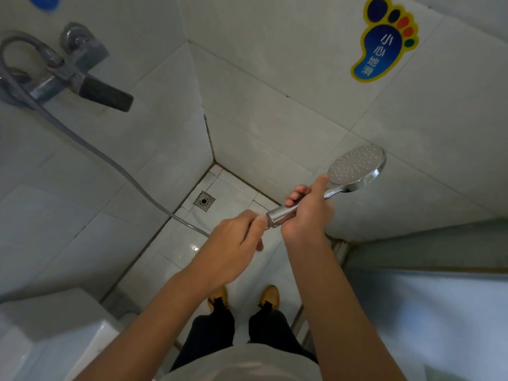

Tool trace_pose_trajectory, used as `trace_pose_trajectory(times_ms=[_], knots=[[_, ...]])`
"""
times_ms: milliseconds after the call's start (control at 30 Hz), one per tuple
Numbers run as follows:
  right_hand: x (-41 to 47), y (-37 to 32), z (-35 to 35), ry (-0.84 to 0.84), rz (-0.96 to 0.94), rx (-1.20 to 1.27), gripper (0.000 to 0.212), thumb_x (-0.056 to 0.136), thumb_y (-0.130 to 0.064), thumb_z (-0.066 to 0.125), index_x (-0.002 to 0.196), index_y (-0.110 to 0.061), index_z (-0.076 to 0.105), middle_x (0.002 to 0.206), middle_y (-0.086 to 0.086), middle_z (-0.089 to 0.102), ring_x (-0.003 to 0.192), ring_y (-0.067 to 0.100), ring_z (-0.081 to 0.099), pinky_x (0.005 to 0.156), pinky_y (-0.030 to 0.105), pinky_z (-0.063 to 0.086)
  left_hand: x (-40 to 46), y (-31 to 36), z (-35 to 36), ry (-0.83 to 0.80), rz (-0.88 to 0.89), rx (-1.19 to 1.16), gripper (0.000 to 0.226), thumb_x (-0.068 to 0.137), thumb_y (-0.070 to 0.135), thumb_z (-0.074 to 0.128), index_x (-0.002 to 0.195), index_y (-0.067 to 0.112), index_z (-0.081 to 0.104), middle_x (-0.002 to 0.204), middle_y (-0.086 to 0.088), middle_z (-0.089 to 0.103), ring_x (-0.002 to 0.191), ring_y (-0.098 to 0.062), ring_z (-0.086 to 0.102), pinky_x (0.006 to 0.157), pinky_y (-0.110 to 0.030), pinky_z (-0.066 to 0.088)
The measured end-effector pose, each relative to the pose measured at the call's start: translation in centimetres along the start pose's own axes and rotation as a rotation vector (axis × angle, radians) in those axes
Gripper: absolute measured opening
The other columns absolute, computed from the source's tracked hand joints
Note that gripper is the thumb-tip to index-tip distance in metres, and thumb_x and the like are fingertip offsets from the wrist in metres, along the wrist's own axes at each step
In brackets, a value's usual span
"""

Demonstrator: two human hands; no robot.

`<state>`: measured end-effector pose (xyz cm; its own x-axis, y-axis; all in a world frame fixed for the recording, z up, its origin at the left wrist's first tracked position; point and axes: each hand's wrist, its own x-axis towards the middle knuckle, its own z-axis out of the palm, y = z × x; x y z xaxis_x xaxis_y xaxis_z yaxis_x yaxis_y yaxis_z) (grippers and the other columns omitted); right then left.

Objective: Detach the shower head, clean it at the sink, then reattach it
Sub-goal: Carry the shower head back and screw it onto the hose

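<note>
A foot-shaped sticker [384, 39] on the tiled wall, a floor drain [204, 200] in the corner below

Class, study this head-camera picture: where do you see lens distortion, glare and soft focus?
Head view: wide-angle bending curves the tile lines near the edges; a small glare spot sits on the wet floor tiles; the mixer tap at upper left looks soft and smeared; the shower head and both hands, left hand, right hand, are fairly sharp; lighting is dim and even.
</note>
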<state>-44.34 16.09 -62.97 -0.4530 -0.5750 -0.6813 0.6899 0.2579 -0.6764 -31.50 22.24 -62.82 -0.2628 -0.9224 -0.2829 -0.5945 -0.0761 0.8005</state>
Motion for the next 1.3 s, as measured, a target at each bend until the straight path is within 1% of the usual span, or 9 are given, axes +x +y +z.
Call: trace_pose_trajectory(times_ms=[200,333,567,667,767,867,967,1200,1300], knots=[[0.1,0.4,-0.8,-0.021,0.037,-0.016,0.038,0.1,-0.041,0.052,0.077,-0.011,0.045,0.056,-0.001,0.048,0.039,0.009,0.041,0.039,0.021,0.038,2.4,-0.6,-3.3,-0.595,-0.263,-0.393,0.055,0.104,0.04,0.027,0.107,0.004,0.068,0.077,-0.012,0.071,0.065,-0.018,0.059,0.07,-0.031,0.049],[-0.1,0.0,-0.6,-0.086,0.031,-0.008,0.042,0.1,-0.04,0.053,0.068,-0.014,0.044,0.053,-0.002,0.046,0.039,0.008,0.04,0.038,0.02,0.035,2.8,-2.3,-2.8,-0.836,-0.346,-0.781,0.04,0.1,0.04,0.039,0.095,0.007,0.061,0.059,0.001,0.045,0.05,-0.013,0.037,0.052,-0.026,0.033],[-0.3,0.3,-0.2,-0.034,-0.131,-0.108,0.033,0.1,-0.036,0.052,0.08,-0.011,0.045,0.052,-0.001,0.042,0.039,0.011,0.038,0.041,0.023,0.038,-0.4,0.2,2.5,-0.016,0.003,0.75,0.021,0.095,0.037,0.053,0.092,0.017,0.049,0.065,0.007,0.046,0.053,-0.012,0.038,0.045,-0.026,0.024],[-0.1,-0.2,-0.2,-0.052,-0.134,-0.12,0.035,0.1,-0.036,0.053,0.078,-0.011,0.045,0.052,-0.001,0.042,0.039,0.011,0.038,0.04,0.023,0.037,-0.6,0.2,2.8,0.085,0.078,0.635,0.026,0.094,0.042,0.056,0.093,0.017,0.049,0.067,0.009,0.048,0.055,-0.011,0.04,0.046,-0.024,0.023],[0.3,-0.6,-0.6,-0.07,-0.06,-0.095,0.037,0.099,-0.035,0.055,0.072,-0.013,0.043,0.054,-0.001,0.042,0.039,0.009,0.036,0.039,0.023,0.035,0.9,-0.1,0.3,-0.296,-0.169,-0.228,0.042,0.099,0.05,0.038,0.102,0.014,0.059,0.073,0.001,0.058,0.063,-0.016,0.049,0.061,-0.028,0.04],[0.2,-0.3,-0.8,-0.09,-0.01,-0.082,0.038,0.099,-0.037,0.056,0.071,-0.014,0.043,0.054,-0.002,0.042,0.04,0.009,0.035,0.04,0.023,0.036,1.8,-1.3,-1.4,-0.581,-0.295,-0.592,0.059,0.103,0.046,0.025,0.11,0.008,0.068,0.075,-0.008,0.061,0.062,-0.021,0.047,0.066,-0.034,0.04],[0.2,0.0,-1.0,-0.096,0.004,-0.088,0.039,0.098,-0.039,0.056,0.072,-0.014,0.043,0.054,-0.002,0.041,0.04,0.01,0.035,0.04,0.023,0.036,1.9,-1.8,-1.7,-0.631,-0.302,-0.622,0.052,0.102,0.042,0.036,0.11,0.002,0.068,0.075,-0.006,0.062,0.063,-0.018,0.053,0.062,-0.026,0.045],[0.5,-0.2,-0.9,-0.129,-0.014,-0.05,0.036,0.099,-0.039,0.055,0.075,-0.013,0.045,0.055,-0.001,0.043,0.041,0.01,0.037,0.04,0.023,0.038,-0.3,-0.7,1.4,0.054,-0.033,-0.023,0.02,0.086,0.042,0.067,0.091,0.023,0.062,0.073,0.003,0.067,0.059,-0.008,0.06,0.06,-0.029,0.055],[0.6,-0.4,-0.8,-0.144,0.002,-0.036,0.038,0.099,-0.038,0.055,0.072,-0.014,0.043,0.055,-0.002,0.042,0.04,0.01,0.036,0.039,0.023,0.036,0.5,0.0,0.8,-0.155,-0.148,-0.225,0.036,0.097,0.049,0.044,0.1,0.018,0.064,0.078,-0.001,0.072,0.064,-0.01,0.062,0.067,-0.029,0.056]])
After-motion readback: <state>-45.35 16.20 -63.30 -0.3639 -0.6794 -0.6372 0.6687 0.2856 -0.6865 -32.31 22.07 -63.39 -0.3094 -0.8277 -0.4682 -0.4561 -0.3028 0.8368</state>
